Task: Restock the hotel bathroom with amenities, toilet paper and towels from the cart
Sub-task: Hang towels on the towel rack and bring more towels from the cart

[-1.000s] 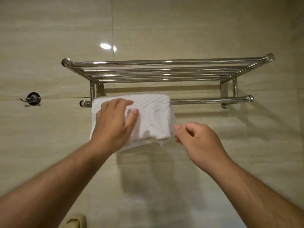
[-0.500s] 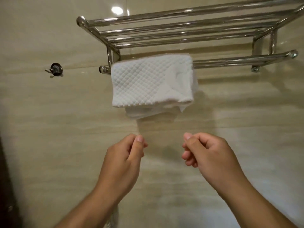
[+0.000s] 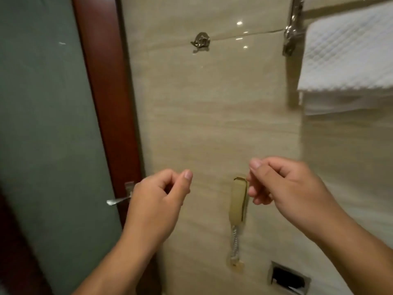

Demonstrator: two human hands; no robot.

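On the left end of the chrome wall rail (image 3: 291,33) the white quilted towel (image 3: 348,54) hangs, seemingly done; your left hand (image 3: 157,201) and right hand (image 3: 285,188), both curled and empty, probably need fresh cart stock next.

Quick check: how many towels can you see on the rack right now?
1. A folded white towel hangs from the rack at upper right. The frame cuts off most of the rack, so more may be out of view.

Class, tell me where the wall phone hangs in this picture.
In the head view, the wall phone hangs low on the tiled wall, right of centre, just left of the right hand and above the recessed holder.
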